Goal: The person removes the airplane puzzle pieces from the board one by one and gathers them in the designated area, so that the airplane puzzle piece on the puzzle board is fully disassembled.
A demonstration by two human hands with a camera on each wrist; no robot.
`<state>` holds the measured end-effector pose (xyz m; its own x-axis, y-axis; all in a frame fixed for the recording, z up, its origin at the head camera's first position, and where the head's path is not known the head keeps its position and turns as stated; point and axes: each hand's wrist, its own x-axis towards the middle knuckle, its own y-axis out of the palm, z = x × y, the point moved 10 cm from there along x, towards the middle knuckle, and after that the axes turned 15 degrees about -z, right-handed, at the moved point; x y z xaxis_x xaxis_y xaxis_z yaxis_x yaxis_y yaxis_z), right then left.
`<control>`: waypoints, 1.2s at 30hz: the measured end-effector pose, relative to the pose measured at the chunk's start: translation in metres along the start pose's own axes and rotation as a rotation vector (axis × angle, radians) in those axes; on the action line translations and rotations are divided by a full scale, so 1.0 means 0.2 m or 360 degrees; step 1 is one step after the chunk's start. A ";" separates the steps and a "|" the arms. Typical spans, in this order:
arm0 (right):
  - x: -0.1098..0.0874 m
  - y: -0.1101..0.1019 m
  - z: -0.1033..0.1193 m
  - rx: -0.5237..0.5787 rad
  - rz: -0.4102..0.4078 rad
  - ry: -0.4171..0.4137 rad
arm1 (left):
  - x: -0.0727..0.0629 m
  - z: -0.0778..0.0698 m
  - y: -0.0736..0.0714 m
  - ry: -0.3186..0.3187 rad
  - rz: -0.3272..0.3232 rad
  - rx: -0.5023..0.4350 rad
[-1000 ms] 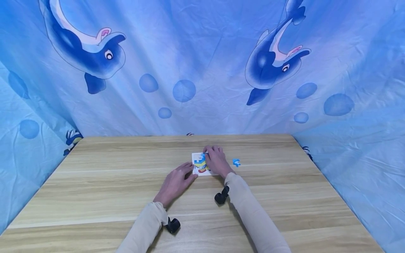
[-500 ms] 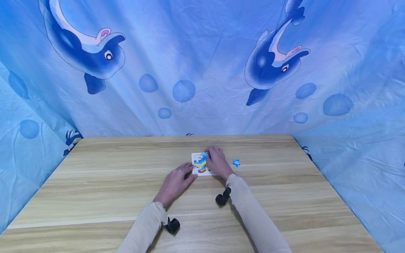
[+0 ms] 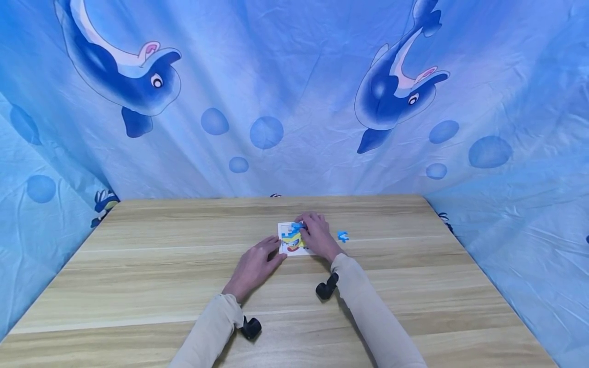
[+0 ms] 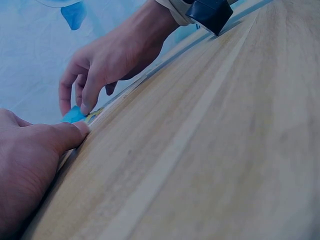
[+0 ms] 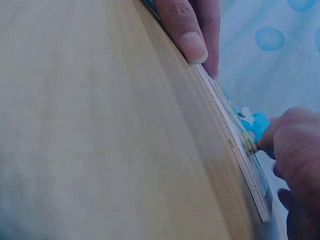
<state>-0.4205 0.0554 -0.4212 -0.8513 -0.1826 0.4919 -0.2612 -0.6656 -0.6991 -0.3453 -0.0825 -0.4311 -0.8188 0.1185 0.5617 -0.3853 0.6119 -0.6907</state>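
A white-bordered jigsaw board [image 3: 289,253] with a yellow and red picture lies on the table in the head view. My left hand [image 3: 254,266] rests at its left side, the thumb [image 5: 194,47] pressing on the near edge in the right wrist view. With thumb and fingers, my right hand [image 3: 316,235] pinches a blue jigsaw piece [image 5: 259,125] over the far part of the board. That piece is tilted up in the right wrist view. My right hand covers the board's right part. Another blue-and-white jigsaw piece [image 3: 343,236] lies on the table to the right.
The wooden table [image 3: 391,286] reaches back to a blue curtain [image 3: 303,163] printed with dolphins and bubbles. Black wrist cameras [image 3: 251,328] hang from both sleeves close above the table.
My right hand and wrist have shifted slightly right, and the blue jigsaw piece in its fingers has turned a little over the board. My left hand stays at the board's edge.
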 end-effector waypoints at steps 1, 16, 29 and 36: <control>0.00 0.00 0.00 0.0016 -0.0002 -0.0009 | 0.00 0.00 0.00 -0.0001 0.0002 0.0002; 0.01 0.00 0.04 0.0151 -0.0007 -0.0020 | 0.00 0.00 0.00 0.0016 -0.0004 0.0009; -0.02 -0.01 0.07 -0.0132 0.0040 -0.0161 | 0.00 -0.01 -0.01 0.0009 0.0009 0.0020; -0.02 0.01 0.07 -0.0318 0.0068 -0.0262 | 0.00 0.00 0.00 -0.0012 0.0036 0.0029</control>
<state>-0.4107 0.0456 -0.4171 -0.7820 -0.3339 0.5262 -0.3252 -0.5017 -0.8016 -0.3447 -0.0826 -0.4316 -0.8304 0.1261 0.5427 -0.3747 0.5946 -0.7114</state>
